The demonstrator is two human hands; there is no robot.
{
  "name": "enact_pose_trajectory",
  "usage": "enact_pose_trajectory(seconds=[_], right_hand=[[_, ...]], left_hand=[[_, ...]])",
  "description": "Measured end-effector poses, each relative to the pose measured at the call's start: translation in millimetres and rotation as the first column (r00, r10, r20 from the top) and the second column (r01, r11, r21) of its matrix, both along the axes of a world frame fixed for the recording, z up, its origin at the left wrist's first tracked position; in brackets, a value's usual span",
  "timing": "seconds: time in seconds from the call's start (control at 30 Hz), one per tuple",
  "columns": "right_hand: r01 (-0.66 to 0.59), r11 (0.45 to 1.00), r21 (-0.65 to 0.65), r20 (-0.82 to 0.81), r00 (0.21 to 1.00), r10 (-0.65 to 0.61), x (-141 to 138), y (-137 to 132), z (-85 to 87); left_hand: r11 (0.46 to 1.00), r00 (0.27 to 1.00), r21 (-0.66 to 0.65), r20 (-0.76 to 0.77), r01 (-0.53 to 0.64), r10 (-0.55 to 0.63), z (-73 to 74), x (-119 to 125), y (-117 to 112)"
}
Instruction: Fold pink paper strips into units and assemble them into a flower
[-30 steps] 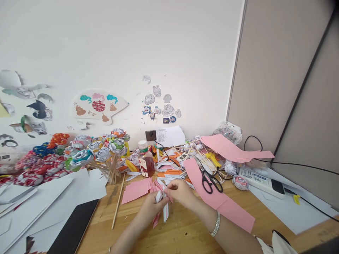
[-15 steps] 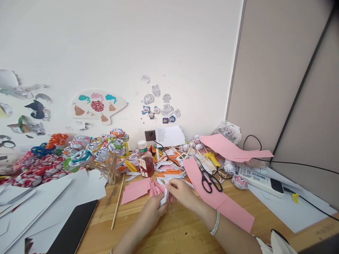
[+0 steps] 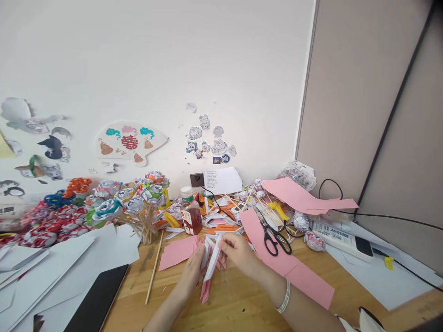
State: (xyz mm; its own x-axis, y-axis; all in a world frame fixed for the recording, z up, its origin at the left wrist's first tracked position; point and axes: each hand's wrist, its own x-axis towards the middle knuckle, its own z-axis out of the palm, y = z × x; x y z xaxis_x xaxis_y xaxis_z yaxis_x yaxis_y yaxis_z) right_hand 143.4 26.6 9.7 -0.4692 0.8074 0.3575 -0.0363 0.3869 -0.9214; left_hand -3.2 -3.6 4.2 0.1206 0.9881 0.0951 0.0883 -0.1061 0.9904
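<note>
Between my two hands is a folded white paper strip [image 3: 212, 259], its top corner pinched by my right hand [image 3: 237, 253]. My left hand [image 3: 191, 267] is closed on folded white paper at the strip's left side. Folded pink paper pieces [image 3: 205, 293] show under and behind the strip; whether my left hand also grips them is unclear. Beside my left hand lies a stack of pink paper squares [image 3: 178, 252]. Black-handled scissors [image 3: 275, 240] rest on a long pink paper sheet [image 3: 304, 274] to the right of my right hand.
A bottle of red liquid [image 3: 191, 214] stands behind my hands. Paper flowers on sticks [image 3: 143, 203] fill the left back. A wooden stick [image 3: 154, 267], a black tablet-like slab [image 3: 98, 297] and white sheets [image 3: 51, 281] lie left. A power strip [image 3: 341, 240] is at right.
The white strip, mostly covered by my fingers before, now stands out between my hands with its lower end free. My left hand has shifted slightly left, and more folded pink paper shows below.
</note>
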Motion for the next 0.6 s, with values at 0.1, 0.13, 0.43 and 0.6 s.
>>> enact_pose_trajectory(seconds=[0.1, 0.13, 0.43, 0.6], right_hand=[[0.021, 0.999, 0.041, 0.070, 0.997, -0.024, -6, -9, -1.3], [0.044, 0.997, 0.062, 0.089, 0.995, -0.049, -7, -12, -2.0], [0.196, 0.946, 0.258, 0.209, 0.944, -0.253, -13, -14, -5.9], [0.229, 0.929, 0.291, 0.225, 0.927, -0.299, -14, -17, -5.5]], left_hand=[[0.995, 0.994, 0.064, -0.079, -0.072, 0.077, 0.8, 1, -1], [0.993, 0.990, 0.069, -0.097, -0.093, 0.099, 0.1, 2, -2], [0.972, 0.968, 0.007, -0.087, -0.235, 0.234, -20.9, 2, 1], [0.977, 0.977, 0.006, -0.001, -0.214, 0.214, -31.5, -2, 0]])
